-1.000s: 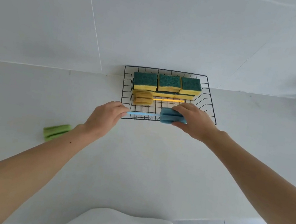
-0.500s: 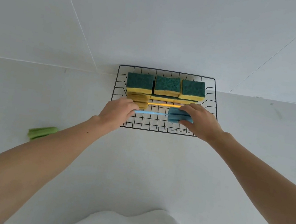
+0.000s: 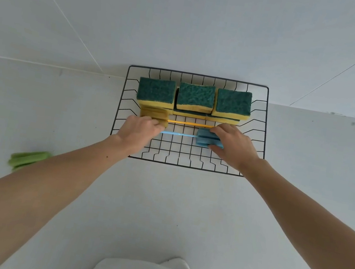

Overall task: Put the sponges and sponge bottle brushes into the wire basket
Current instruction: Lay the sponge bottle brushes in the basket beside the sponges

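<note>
a black wire basket sits on a white table against a white wall. along its far side, green-topped yellow sponges stand in a row of three stacks. in front of them a yellow bottle brush lies flat, long axis left to right, sponge head at the left, thin handle pointing right. just nearer, a blue bottle brush lies parallel but reversed: sponge head at the right, handle pointing left. the right hand is clasped around the blue sponge head, thumb below, fingers over the top. the left hand pinches the tip of the blue handle, touching the yellow sponge head. a green bottle brush lies on the table well left of the basket, partly hidden by the left forearm.
</note>
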